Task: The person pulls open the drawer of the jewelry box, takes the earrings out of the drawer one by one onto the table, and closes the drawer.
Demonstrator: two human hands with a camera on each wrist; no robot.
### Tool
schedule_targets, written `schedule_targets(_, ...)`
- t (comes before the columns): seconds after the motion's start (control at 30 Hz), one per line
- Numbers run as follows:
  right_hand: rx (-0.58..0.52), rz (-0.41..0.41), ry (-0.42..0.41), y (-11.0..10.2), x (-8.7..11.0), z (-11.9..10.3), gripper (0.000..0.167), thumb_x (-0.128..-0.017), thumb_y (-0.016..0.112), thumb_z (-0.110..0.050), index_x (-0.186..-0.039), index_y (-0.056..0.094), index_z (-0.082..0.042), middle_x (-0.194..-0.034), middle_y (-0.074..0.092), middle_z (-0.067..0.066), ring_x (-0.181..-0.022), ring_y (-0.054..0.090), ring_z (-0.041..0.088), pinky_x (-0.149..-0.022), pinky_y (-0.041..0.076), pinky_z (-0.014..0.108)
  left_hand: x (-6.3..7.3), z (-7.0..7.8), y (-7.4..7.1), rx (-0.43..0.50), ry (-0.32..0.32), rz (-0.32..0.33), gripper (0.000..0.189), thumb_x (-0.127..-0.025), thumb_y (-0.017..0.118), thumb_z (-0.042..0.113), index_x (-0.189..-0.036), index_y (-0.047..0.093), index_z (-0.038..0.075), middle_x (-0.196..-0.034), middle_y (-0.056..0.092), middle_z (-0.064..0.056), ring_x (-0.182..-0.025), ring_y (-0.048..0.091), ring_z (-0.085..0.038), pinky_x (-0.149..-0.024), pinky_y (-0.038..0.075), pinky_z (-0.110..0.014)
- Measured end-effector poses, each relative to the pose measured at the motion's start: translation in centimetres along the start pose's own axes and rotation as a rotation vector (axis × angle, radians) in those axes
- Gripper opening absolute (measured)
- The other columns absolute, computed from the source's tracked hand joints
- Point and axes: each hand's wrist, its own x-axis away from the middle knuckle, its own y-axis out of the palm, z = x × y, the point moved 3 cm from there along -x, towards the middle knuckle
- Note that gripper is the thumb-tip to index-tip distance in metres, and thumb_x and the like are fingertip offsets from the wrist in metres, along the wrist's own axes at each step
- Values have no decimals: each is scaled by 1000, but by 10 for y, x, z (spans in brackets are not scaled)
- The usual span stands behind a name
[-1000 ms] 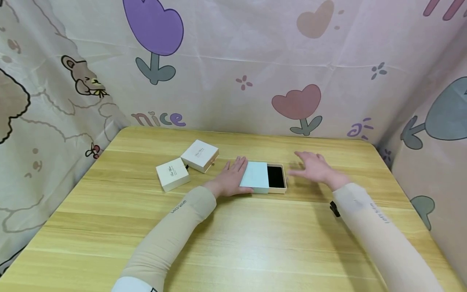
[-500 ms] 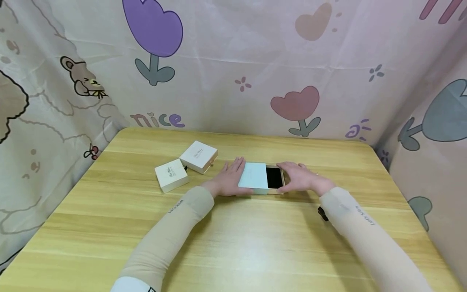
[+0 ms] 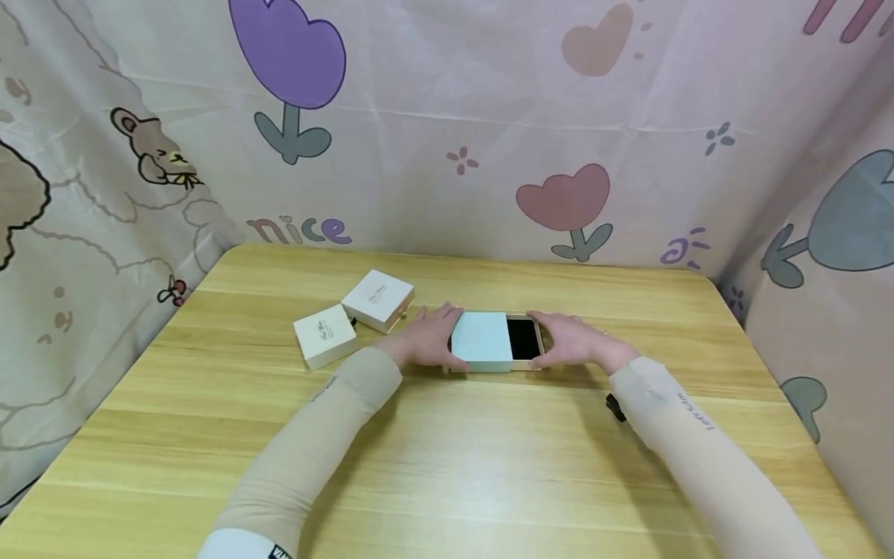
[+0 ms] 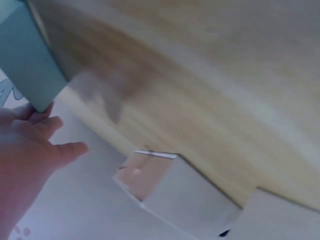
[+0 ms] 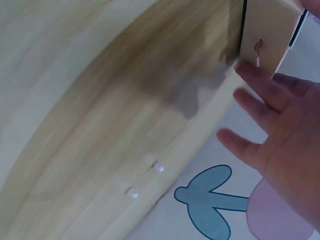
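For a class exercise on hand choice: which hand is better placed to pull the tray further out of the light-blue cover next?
Probably the right hand: its thumb and fingers span the exposed end of the tray, while the left hand is at the light-blue cover's opposite end.

The word "nice" stood in multicoloured lowercase letters on the fabric backdrop, above the far edge of the counter. Lettering along the right arm sleeve seemed to read "Let's Slim", though blur left it uncertain; that on the left arm sleeve was too smeared to read. Two white boxes bore dark print on top, too small to make out.
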Motion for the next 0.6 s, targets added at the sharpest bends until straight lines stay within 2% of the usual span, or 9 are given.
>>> schedule_targets(0.13,-19,-20,-5,0,-3,2,98,-76,73,-41,-148,21,-1,-145,36,25,-131,37,43,-107,31,56,0,2,-4,-27,-2,-9,105,-74,70,57,-148,18,3,-151,30,-12,-141,25,-26,-116,10,-54)
schedule_targets(0.23,-19,-11,-12,-2,-5,2,98,-75,74,-40,-147,21,0,-145,36,25,-131,38,43,-106,32,56,-2,4,-6,-35,-10,-9,105,-74,70,56,-148,18,4,-150,31,-11,-140,28,-25,-116,9,-54)
schedule_targets(0.37,-24,-2,-11,-5,-6,-2,97,-75,75,-37,-147,22,0,-145,37,24,-132,38,41,-107,31,54,-1,5,-10,-44,-18,1,105,-72,72,57,-148,20,6,-152,29,-11,-142,25,-24,-117,7,-52)
schedule_targets(0.6,-1,-40,-15,1,-13,-12,98,-75,74,-40,-147,21,1,-144,39,23,-129,42,39,-106,35,51,-1,5,-8,-99,-29,-28,106,-71,70,61,-149,22,7,-154,26,-10,-145,19,-24,-119,5,-45)
